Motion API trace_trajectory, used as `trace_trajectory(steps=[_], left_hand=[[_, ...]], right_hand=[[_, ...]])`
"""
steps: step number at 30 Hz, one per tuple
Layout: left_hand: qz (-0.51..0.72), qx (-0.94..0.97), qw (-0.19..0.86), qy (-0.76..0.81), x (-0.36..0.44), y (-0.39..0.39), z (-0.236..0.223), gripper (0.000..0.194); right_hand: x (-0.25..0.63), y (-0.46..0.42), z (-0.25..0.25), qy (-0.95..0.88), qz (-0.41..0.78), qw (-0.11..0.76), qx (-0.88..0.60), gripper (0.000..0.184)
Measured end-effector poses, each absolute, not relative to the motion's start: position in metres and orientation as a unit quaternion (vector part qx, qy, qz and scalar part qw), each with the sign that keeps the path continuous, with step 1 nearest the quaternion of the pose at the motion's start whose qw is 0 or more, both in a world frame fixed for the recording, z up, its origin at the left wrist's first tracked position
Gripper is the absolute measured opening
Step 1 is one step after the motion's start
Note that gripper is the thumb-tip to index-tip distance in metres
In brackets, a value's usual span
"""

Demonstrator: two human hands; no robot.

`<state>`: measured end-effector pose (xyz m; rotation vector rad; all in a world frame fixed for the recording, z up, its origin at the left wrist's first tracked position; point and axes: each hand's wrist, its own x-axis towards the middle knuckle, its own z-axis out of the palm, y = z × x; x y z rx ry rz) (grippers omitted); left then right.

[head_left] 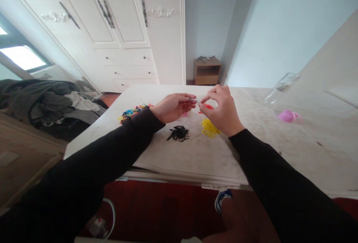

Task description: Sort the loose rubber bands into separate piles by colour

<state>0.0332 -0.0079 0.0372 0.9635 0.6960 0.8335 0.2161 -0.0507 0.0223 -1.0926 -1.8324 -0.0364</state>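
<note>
Between my two hands a thin pale rubber band is held just above the table. My left hand pinches one end of it, with the other fingers loosely curled. Thumb and index finger of my right hand close on the other end. On the table below lie a pile of black rubber bands and a yellow pile. Red bands and a bit of pink are partly hidden behind my hands. A mixed multicoloured pile sits beside my left wrist.
On the right of the white table are a clear glass, lying or tilted, and a pink bundle. Dark clothes are heaped at the left. A white wardrobe and a small wooden cabinet stand behind.
</note>
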Motion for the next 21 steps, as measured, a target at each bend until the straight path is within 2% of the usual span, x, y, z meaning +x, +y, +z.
trace_trajectory(steps=[9, 12, 15, 21], left_hand=[[0.377, 0.525, 0.691, 0.324, 0.035, -0.009, 0.035, 0.008], [0.397, 0.545, 0.667, 0.318, 0.032, -0.005, 0.034, 0.009], [0.441, 0.546, 0.63, 0.332, 0.023, 0.011, 0.034, 0.009], [0.475, 0.525, 0.556, 0.435, 0.01, 0.044, 0.024, 0.016]], right_hand=[[0.219, -0.047, 0.018, -0.741, -0.004, 0.492, -0.457, 0.009], [0.22, -0.047, 0.019, -0.743, 0.006, 0.488, -0.458, 0.004], [0.221, -0.046, 0.02, -0.736, 0.013, 0.485, -0.471, 0.008], [0.221, -0.043, 0.017, -0.731, 0.014, 0.498, -0.467, 0.008]])
